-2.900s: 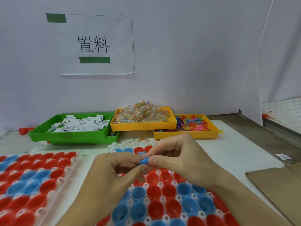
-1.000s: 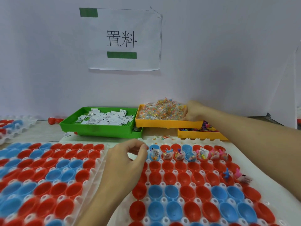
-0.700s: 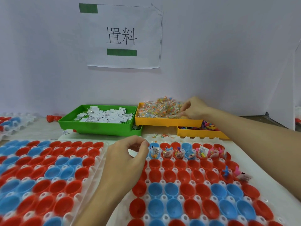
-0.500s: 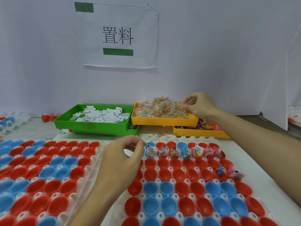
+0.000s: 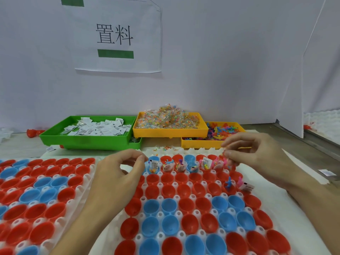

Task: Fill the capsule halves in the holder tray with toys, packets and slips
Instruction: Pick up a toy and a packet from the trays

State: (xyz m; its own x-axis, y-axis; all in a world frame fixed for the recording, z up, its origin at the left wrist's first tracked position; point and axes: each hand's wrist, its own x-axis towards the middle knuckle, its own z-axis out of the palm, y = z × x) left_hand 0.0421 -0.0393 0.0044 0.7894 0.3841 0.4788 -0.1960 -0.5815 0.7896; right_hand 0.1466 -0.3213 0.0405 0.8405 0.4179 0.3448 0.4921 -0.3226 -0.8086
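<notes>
The white holder tray [image 5: 287, 214] in front of me holds red and blue capsule halves. Its far row [image 5: 184, 165] has toys, packets and slips in it; a blue toy [image 5: 228, 183] and a pink toy with a slip [image 5: 243, 184] sit in the second row at the right. My right hand [image 5: 261, 159] hovers over the far row's right end and pinches a small packet [image 5: 224, 154] between thumb and forefinger. At the tray's far left corner my left hand [image 5: 117, 173] is loosely curled, its forefinger beside a blue half [image 5: 153, 162]; I see nothing in it.
Behind stand a green tray of slips [image 5: 88, 142], a yellow tray heaped with packets [image 5: 169, 132] and a yellow tray of toys [image 5: 198, 144]. A second holder tray [image 5: 86, 181] lies at the left. Loose packets [image 5: 165, 148] and a slip [image 5: 325, 172] lie on the table.
My right hand has come back from the packet tray to the far row's right end with a packet in its fingers. My left hand has stayed at the tray's corner.
</notes>
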